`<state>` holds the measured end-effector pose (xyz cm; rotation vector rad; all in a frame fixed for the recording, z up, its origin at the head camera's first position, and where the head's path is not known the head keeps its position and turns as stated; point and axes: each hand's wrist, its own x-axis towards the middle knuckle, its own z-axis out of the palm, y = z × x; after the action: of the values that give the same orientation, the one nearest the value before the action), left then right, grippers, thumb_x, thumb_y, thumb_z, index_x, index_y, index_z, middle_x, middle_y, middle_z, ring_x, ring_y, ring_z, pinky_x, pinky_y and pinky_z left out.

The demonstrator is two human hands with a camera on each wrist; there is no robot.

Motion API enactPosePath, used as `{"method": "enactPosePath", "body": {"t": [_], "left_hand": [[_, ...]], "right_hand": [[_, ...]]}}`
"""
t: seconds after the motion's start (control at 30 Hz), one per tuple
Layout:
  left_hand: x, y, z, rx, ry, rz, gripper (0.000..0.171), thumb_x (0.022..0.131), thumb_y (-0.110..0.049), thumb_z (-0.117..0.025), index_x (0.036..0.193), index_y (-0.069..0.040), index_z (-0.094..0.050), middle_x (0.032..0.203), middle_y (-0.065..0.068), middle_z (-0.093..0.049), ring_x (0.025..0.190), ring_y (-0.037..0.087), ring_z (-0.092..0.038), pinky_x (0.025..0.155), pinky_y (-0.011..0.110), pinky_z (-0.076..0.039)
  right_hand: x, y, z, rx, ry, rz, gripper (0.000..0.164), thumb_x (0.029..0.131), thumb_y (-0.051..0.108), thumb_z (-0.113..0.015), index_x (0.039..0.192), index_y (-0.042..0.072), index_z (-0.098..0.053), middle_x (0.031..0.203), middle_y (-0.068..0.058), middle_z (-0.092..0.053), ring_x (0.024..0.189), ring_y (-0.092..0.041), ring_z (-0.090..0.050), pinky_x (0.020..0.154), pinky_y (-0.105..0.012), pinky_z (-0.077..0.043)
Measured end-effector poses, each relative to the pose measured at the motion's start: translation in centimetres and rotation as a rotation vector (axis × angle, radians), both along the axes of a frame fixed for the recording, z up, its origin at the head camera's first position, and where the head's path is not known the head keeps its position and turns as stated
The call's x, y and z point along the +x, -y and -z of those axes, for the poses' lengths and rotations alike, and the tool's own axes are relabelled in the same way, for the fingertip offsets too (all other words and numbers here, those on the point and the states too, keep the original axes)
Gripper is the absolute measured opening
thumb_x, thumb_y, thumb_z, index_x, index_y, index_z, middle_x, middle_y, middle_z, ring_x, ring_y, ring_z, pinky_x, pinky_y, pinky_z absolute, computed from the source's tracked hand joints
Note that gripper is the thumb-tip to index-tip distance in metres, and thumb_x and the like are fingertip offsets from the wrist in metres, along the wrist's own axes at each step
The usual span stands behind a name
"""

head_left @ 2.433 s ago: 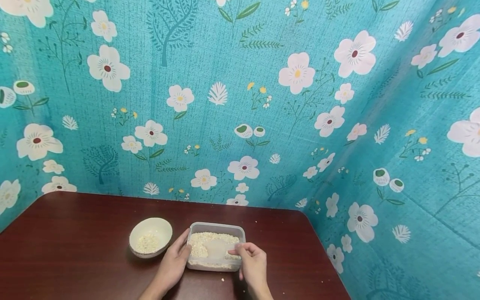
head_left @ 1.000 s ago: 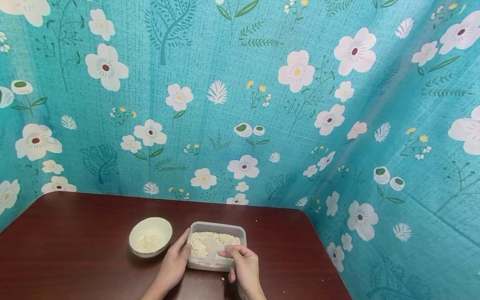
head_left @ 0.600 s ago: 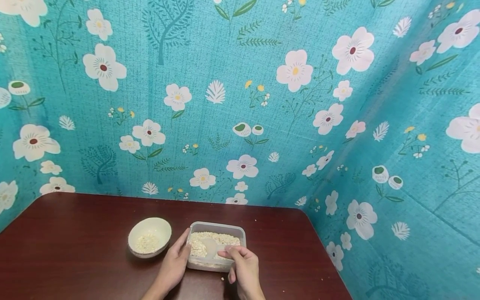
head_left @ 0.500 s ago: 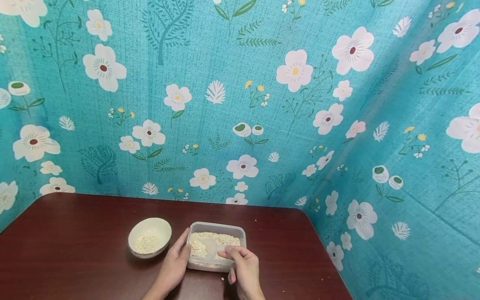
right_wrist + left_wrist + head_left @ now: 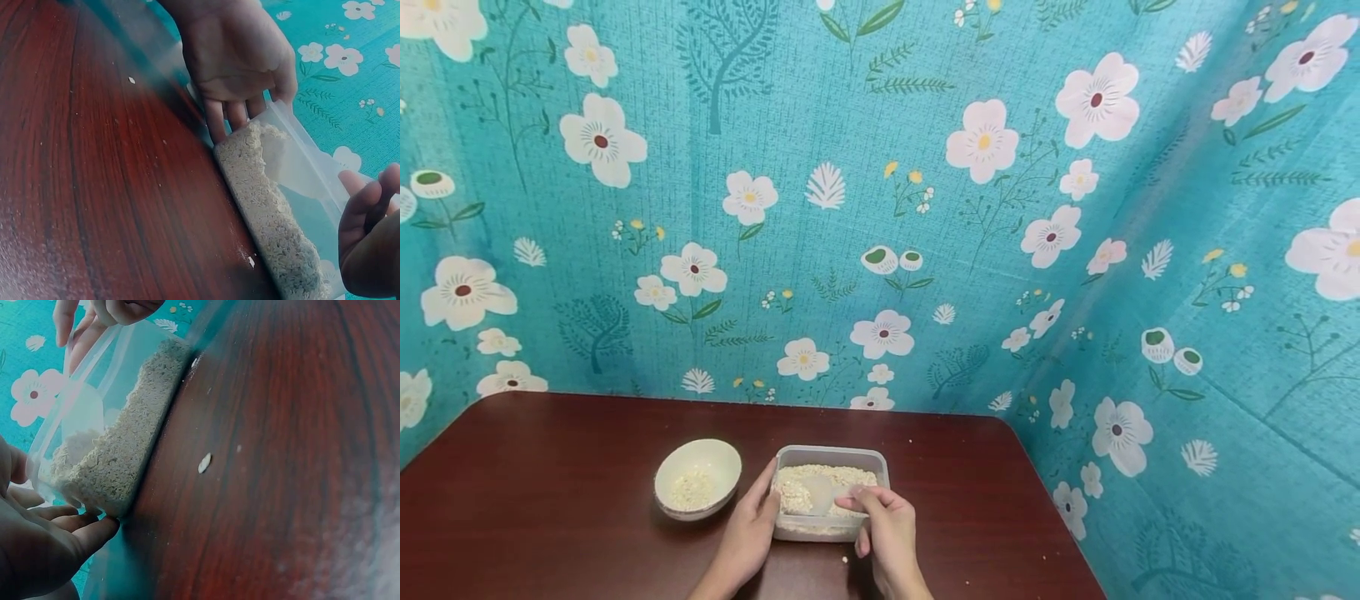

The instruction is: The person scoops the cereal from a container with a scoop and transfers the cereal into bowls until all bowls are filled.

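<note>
A translucent plastic container (image 5: pixel 831 533) of oats (image 5: pixel 793 497) stands on the table. My left hand (image 5: pixel 751 525) rests along its left end; in the right wrist view the fairly straight fingers (image 5: pixel 234 112) touch the end wall, thumb near the rim. My right hand (image 5: pixel 889 529) reaches over the right front side and pinches the handle of a translucent scoop (image 5: pixel 820 493) between thumb and forefinger. The scoop's rounded head is down among the oats, which heap up on its left, beside my left hand. Through the wall, the left wrist view shows the scoop (image 5: pixel 84 409) tilted against the oats (image 5: pixel 128 434).
Left of the container stands a white bowl (image 5: pixel 698 479) with some oats at its bottom. Stray flakes (image 5: pixel 205 463) lie on the dark red-brown table (image 5: pixel 572 500). A turquoise flowered cloth (image 5: pixel 850 208) hangs behind the table and along its right side.
Since the earliest frame my right hand has moved left with the scoop, whose head now sits closer to the left end of the oats. My left hand stays at the container.
</note>
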<state>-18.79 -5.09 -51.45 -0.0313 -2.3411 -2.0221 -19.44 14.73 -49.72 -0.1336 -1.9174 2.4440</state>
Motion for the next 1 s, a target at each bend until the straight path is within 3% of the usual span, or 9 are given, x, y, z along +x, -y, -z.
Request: {"method": "enactPosePath", "body": {"t": [0.6, 1.0], "left_hand": [[0.1, 0.1, 0.2, 0.028, 0.039, 0.007, 0.053, 0.108, -0.01, -0.04, 0.159, -0.006, -0.027, 0.163, 0.018, -0.024, 0.148, 0.035, -0.02, 0.12, 0.055, -0.021], [0.0, 0.1, 0.2, 0.013, 0.017, 0.001, 0.053, 0.107, -0.01, -0.041, 0.159, -0.007, -0.029, 0.162, 0.018, -0.026, 0.147, 0.035, -0.022, 0.12, 0.055, -0.021]], "right_hand": [[1.0, -0.2, 0.2, -0.047, 0.005, 0.04, 0.012, 0.09, 0.007, -0.069, 0.087, -0.004, -0.066, 0.087, -0.027, -0.072, 0.03, 0.001, -0.037, 0.028, -0.016, -0.033], [1.1, -0.9, 0.3, -0.092, -0.014, 0.072, 0.01, 0.091, 0.007, -0.068, 0.085, -0.001, -0.067, 0.088, -0.025, -0.073, 0.031, 0.001, -0.038, 0.03, -0.015, -0.033]]}}
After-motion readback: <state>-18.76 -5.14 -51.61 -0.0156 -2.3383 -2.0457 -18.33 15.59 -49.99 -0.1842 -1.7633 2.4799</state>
